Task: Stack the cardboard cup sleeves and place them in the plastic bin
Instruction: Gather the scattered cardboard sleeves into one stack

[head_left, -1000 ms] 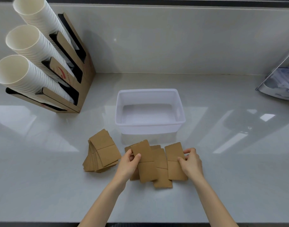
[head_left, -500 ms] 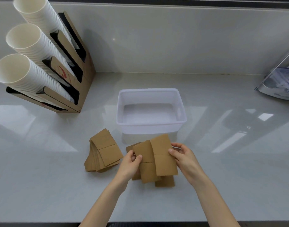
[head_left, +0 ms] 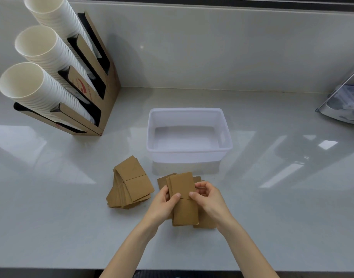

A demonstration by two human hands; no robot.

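Cardboard cup sleeves (head_left: 183, 199) sit pinched between left hand (head_left: 164, 203) and right hand (head_left: 209, 197) at lower centre, thumbs on top, probably to square their edges. Plastic bin (head_left: 189, 155) waits empty just above; a fanned pile (head_left: 131, 187) lies left.

Sleeves (head_left: 205, 219) under hands mostly hidden; right-edge object (head_left: 344, 105) cut off.

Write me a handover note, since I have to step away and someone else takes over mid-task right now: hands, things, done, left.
Left hand and right hand: both pinch a small stack of sleeves just above the counter.
A few loose sleeves lie beneath it.
Fanned pile sits to the left, untouched.
Plastic bin behind is empty.
Done: some sleeves gathered.
Left: square up all sleeves and place them in the bin.
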